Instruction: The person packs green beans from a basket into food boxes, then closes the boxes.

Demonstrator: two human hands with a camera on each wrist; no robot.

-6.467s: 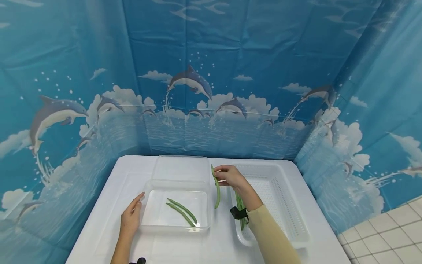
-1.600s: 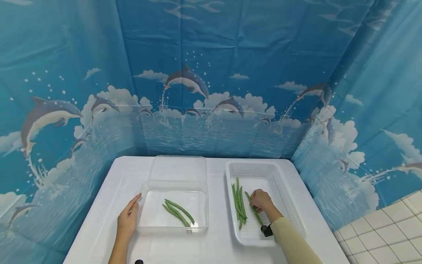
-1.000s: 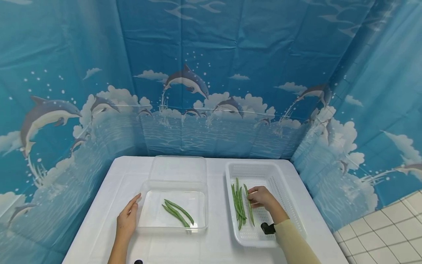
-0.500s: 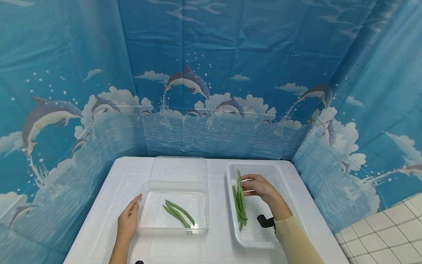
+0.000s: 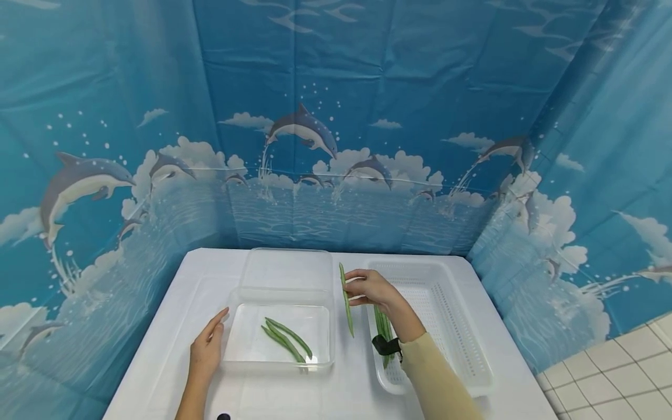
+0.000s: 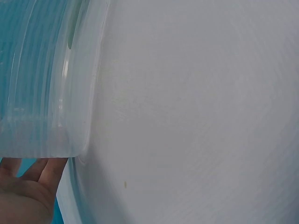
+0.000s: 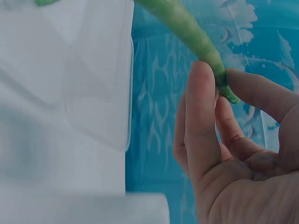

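You find no text, label, brand, number or sign to read in any of the three views — your blue curtain (image 5: 336, 219) carries printed pictures, dolphins (image 5: 303, 126) and clouds (image 5: 199, 153) among them — and you make out no lettering on the clear container (image 5: 278, 366), the white basket (image 5: 467, 350), the black device (image 5: 387, 346) at your right wrist, the beige sleeve (image 5: 438, 379) or the pale tiles (image 5: 619, 373)

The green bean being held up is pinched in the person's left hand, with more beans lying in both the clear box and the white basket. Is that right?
Not quite: the green bean is pinched in the person's right hand, as the head view shows. The clear box and the white basket do both hold more beans.
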